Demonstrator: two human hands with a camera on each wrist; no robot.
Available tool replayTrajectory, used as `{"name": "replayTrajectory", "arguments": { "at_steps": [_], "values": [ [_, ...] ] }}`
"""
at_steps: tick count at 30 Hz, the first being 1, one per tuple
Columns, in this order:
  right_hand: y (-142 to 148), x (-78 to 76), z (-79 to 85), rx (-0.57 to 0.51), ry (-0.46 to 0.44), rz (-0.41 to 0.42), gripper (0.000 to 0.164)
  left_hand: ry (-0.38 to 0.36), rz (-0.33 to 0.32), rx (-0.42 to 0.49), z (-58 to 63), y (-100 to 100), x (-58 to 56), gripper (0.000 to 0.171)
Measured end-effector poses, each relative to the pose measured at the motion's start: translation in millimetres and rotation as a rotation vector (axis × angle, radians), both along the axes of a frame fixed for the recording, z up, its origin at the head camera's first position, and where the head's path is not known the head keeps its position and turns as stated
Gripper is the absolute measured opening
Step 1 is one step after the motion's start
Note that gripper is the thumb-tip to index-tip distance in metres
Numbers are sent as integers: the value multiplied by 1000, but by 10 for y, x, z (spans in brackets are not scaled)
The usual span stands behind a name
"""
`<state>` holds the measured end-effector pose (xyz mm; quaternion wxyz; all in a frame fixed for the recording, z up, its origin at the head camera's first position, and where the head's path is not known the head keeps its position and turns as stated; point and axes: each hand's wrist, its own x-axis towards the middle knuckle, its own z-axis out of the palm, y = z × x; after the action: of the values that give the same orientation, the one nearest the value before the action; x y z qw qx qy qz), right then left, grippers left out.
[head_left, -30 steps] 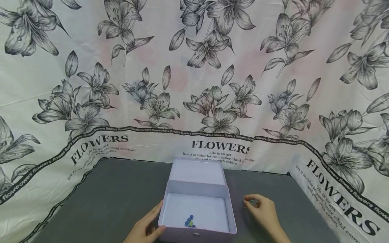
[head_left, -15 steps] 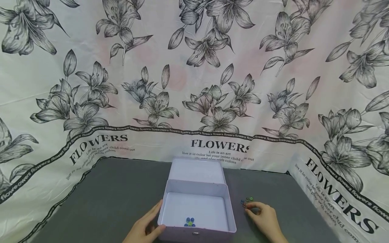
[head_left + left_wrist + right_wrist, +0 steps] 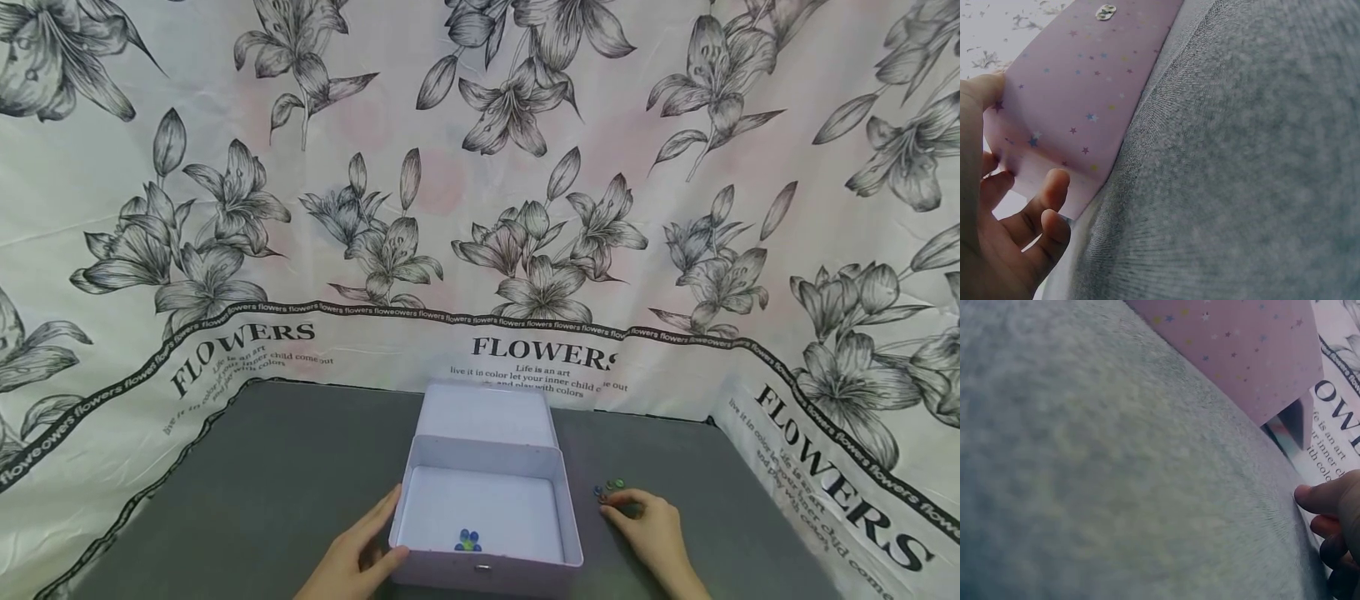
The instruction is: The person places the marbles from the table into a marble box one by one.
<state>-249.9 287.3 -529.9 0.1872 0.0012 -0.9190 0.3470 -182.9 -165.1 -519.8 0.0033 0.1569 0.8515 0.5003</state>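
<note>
A metal box [image 3: 487, 455], pale inside and lilac with small stars outside, stands with its lid [image 3: 483, 414] open toward the back. Gripping its left front corner is my left hand [image 3: 358, 543], thumb on the front and fingers along the side; the left wrist view shows this star-printed wall [image 3: 1085, 94]. Against the box's inner front wall, several blue marbles [image 3: 468, 540] ring a yellow-green one. To the right of the box, my right hand [image 3: 649, 527] has thumb and forefinger close together beside several loose marbles [image 3: 618, 483]. Whether a marble is between those fingertips I cannot tell.
The box rests on a dark grey cloth-covered table [image 3: 285, 467]. A white curtain [image 3: 405, 350] with black flower drawings and lettering hangs around the back and sides. A small metal catch [image 3: 482, 568] is on the box's front.
My right hand drew back from over the loose marbles, uncovering them, then shifted slightly left and forward. The marbles in the box settled from a loose cluster into a ring. My left hand stayed put.
</note>
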Motion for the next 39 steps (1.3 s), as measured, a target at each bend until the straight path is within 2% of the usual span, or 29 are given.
{"name": "replayTrajectory", "arguments": {
  "at_steps": [6, 18, 26, 34, 39],
  "values": [
    [10, -73, -2, 9, 2, -3, 15, 12, 0, -2, 1, -7, -16, 74],
    [12, -93, -37, 18, 38, 29, 13, 35, -43, 43, -79, -10, -21, 76],
    [-4, -114, -39, 25, 49, 35, 12, 20, -29, 41, -48, -10, -24, 75],
    [-21, -115, -12, 39, 132, 63, 13, -4, -4, 18, -10, 11, -19, 77],
    [-32, -110, 10, 40, 123, 58, 12, -8, 2, 8, -14, 21, -19, 77]
  ]
}}
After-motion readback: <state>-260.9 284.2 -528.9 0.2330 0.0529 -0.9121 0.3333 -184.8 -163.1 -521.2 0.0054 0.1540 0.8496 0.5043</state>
